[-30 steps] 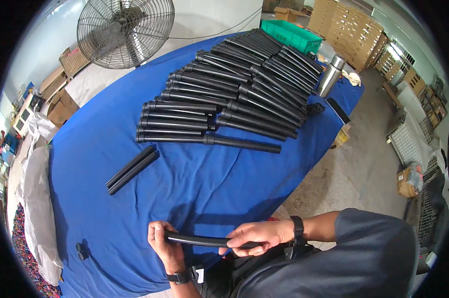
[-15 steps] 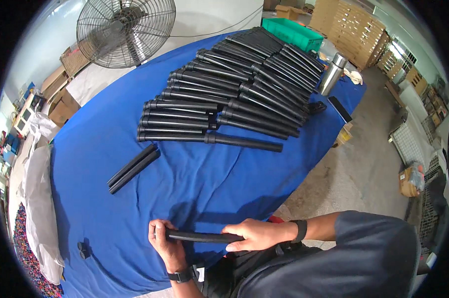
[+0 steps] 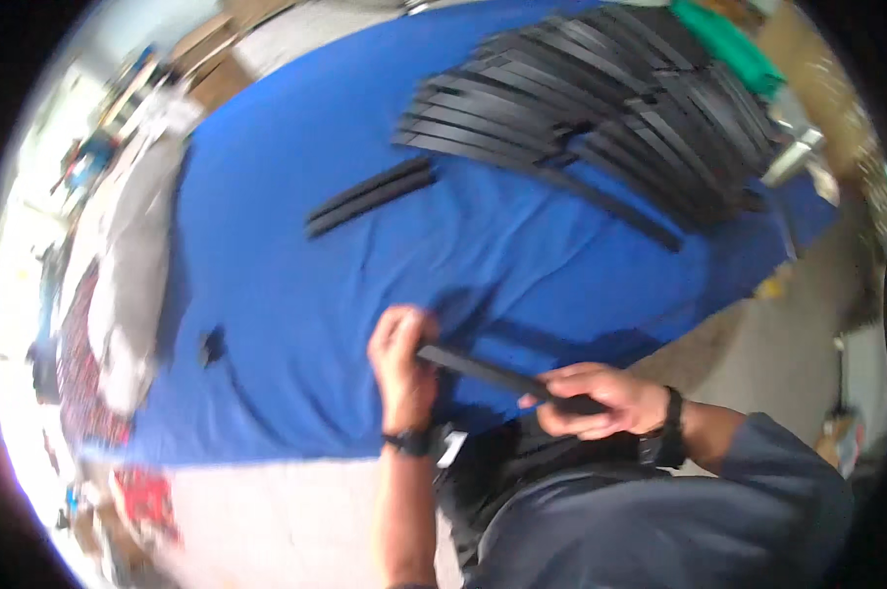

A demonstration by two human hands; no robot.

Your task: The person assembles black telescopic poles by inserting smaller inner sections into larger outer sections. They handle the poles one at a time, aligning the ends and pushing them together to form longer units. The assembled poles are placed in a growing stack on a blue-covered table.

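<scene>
A slim black tube [image 3: 488, 371] slants above the blue cloth near my body, its right end lower. My right hand [image 3: 605, 398] is wrapped round its right end, thumb and fingers closed on it. At the tube's left end my left hand [image 3: 402, 358] is closed with curled fingers; blur hides exactly how they meet the tube. Two more black tubes [image 3: 370, 196] lie side by side on the cloth beyond my left hand. Farther back, many black tubes [image 3: 522, 108] are laid in overlapping rows, with one loose tube [image 3: 620, 208] along their near edge.
The blue cloth [image 3: 267, 294] covers the table. A small black piece [image 3: 211, 347] lies at its left. Far right are a green crate [image 3: 728, 49] and a metal flask [image 3: 795, 155]. White sacking [image 3: 134, 265] stands along the left edge.
The view has swung left and down, so the tube rows appear higher and farther right. The held tube now slopes down to the right instead of lying nearly level. Both hands stay at its ends.
</scene>
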